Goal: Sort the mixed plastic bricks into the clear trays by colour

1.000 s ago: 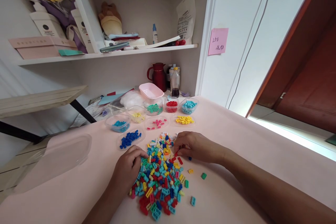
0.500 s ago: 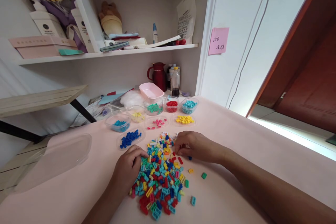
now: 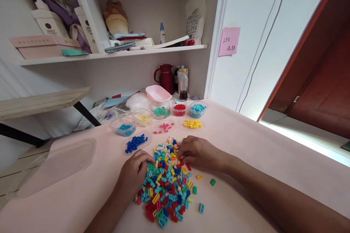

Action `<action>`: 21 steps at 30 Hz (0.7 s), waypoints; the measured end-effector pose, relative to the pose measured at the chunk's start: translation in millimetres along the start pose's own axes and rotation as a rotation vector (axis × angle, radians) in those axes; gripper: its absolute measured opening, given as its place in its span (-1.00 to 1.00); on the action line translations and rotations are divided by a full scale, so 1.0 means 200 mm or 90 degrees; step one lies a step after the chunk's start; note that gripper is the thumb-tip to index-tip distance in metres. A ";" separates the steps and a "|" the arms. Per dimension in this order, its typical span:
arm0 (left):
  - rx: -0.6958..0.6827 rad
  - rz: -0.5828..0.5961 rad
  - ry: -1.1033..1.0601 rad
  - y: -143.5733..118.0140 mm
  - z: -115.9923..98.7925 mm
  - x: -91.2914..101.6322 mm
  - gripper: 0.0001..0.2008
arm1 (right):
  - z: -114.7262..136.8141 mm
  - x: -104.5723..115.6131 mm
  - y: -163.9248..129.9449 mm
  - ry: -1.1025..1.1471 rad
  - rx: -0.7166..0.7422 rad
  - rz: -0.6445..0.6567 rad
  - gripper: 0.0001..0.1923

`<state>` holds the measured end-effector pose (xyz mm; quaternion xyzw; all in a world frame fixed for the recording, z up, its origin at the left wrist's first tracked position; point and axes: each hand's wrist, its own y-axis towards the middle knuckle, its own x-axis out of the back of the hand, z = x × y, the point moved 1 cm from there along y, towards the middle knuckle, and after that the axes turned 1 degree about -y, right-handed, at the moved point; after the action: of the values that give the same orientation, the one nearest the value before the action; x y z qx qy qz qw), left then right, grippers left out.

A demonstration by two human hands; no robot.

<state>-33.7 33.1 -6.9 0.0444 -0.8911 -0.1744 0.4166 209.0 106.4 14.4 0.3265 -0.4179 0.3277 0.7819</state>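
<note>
Head camera looked down on a pale pink table (image 3: 246, 145) with a heap of small mixed-colour bricks (image 3: 166, 182) in front of the person. The left hand (image 3: 133, 174) lay palm down at the heap's left edge, fingers curled loosely and touching the bricks; whether it gripped any could not be told. The right hand (image 3: 199, 153) rested on the heap's upper right edge, fingers bent down into the bricks, thumb and fingertips close together; a pinched brick could not be made out. A few stray bricks lay apart on the right: a yellow one (image 3: 199, 177), a green one (image 3: 212, 181), a light blue one (image 3: 201, 208). Beyond the heap stood sorted lots in clear shallow lids and tubs: dark blue bricks (image 3: 135, 143) nearest the left hand, pink bricks (image 3: 164, 127) in the middle, yellow bricks (image 3: 193, 124) on the right. Behind these, a tub of teal bricks (image 3: 125, 128), pale yellow bricks (image 3: 143, 118), green bricks (image 3: 160, 111), red bricks (image 3: 179, 107), and light blue bricks (image 3: 197, 108). An empty-looking pink tub (image 3: 158, 93) sat behind them, near a dark red jug (image 3: 164, 76) and a bottle (image 3: 183, 83). A large clear lid (image 3: 62, 158) lay well to the left. A pink note (image 3: 229, 42) was stuck on the wall.
</note>
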 end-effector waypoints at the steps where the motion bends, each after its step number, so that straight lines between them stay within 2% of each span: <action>1: 0.001 0.000 0.000 0.00 0.00 0.00 -0.68 | 0.00 0.00 0.00 -0.002 -0.001 -0.002 -0.86; 7: 0.002 0.015 0.003 0.00 0.01 0.00 -0.68 | -0.01 -0.02 0.01 0.014 -0.018 -0.001 -0.88; 10: 0.002 0.013 0.001 0.00 0.01 0.00 -0.69 | -0.01 0.00 0.01 0.066 -0.035 -0.002 -0.87; 18: -0.006 0.008 0.005 0.00 0.01 0.00 -0.68 | -0.04 0.02 0.01 0.403 -0.194 -0.031 -0.88; 21: -0.008 0.005 0.006 -0.01 0.01 0.00 -0.67 | -0.04 0.02 0.01 0.520 -0.219 -0.028 -0.83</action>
<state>-34.8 32.4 -7.9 0.0391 -0.8882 -0.1778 0.4218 212.4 115.5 13.8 0.0443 -0.1160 0.3390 0.9325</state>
